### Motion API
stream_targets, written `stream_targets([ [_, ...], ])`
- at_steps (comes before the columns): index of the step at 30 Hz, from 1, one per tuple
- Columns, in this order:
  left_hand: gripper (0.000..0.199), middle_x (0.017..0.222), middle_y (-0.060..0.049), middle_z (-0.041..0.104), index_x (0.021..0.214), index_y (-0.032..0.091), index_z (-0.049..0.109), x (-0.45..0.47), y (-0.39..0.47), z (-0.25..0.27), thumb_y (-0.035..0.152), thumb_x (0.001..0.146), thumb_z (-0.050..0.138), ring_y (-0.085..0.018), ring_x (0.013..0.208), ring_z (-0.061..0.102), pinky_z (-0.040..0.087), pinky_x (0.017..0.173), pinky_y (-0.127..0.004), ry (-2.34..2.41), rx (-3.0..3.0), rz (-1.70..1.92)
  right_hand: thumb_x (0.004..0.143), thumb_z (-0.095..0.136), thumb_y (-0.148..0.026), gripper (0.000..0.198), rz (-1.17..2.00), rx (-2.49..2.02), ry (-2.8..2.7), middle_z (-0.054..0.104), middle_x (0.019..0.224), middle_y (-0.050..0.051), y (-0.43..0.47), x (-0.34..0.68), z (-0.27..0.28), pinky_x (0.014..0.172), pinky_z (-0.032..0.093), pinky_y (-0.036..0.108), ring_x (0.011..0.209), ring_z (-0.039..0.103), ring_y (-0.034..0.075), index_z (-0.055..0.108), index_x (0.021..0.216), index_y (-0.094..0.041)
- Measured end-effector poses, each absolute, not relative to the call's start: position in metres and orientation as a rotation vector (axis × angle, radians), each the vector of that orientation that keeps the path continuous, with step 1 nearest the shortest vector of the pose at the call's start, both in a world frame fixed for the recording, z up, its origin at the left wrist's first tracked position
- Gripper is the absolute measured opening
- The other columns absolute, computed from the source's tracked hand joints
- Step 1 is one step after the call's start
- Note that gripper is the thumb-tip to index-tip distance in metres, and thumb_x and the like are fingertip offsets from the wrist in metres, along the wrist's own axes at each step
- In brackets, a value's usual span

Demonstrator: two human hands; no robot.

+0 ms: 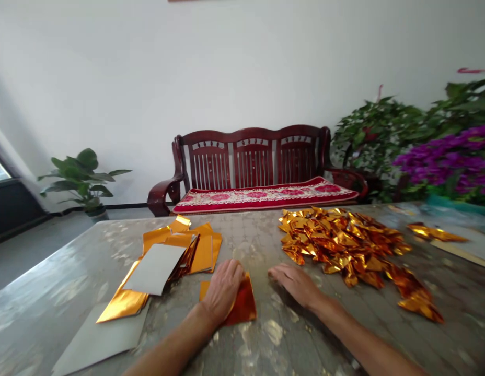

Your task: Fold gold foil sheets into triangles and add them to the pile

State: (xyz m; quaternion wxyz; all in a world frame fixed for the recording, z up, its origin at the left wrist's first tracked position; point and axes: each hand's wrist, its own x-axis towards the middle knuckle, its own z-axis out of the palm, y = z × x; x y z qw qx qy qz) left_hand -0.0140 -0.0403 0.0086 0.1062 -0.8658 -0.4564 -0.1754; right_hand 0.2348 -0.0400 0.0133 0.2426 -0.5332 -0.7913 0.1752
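Observation:
My left hand (223,287) is bent over a sheet of gold foil paper (244,305) near the middle of the table, its fingers closed at the paper's upper edge. A gap to the right of that sheet, my right hand (295,282) is low over the table, fingers loosely stretched and pointing left, with nothing visible in them. Its fingertips are slightly blurred, and the thumb is hidden. Left of my hands are loose stacks of gold foil paper (203,250) with a pale card (156,267) on top. A heap of folded gold foil pieces (340,240) spreads to the right.
The patterned table covering (89,261) runs under everything. Another pale sheet (105,334) lies at the front left. A folded foil piece (436,232) rests by a board (470,243) at far right. Behind are a wooden bench (252,162), a potted plant (83,180) and purple flowers (454,159).

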Motion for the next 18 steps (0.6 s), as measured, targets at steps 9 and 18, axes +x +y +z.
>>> stream_targets([
  [9, 0.013, 0.102, -0.006, 0.061, 0.099, 0.020, 0.056, 0.001, -0.031, -0.007, 0.016, 0.095, 0.044, -0.021, 0.097, 0.058, 0.044, 0.087, -0.033, -1.680, -2.588, -0.483, 0.087, 0.055, -0.038, 0.026, 0.535, -1.555, -2.188, 0.071, 0.098, 0.005, -0.041, 0.220, 0.012, 0.077, 0.044, 0.029, 0.090, 0.065, 0.020, 0.073, 0.102, -0.025],
  [18, 0.019, 0.109, -0.009, 0.062, 0.108, 0.019, 0.060, 0.004, -0.027, -0.005, 0.022, 0.094, 0.047, -0.023, 0.107, 0.056, 0.043, 0.095, -0.037, -1.765, -2.574, -0.605, 0.074, 0.069, -0.033, 0.021, 0.280, -1.630, -2.268, 0.065, 0.098, 0.006, -0.057, 0.174, 0.013, 0.076, 0.040, 0.030, 0.093, 0.059, 0.022, 0.064, 0.090, -0.021],
])
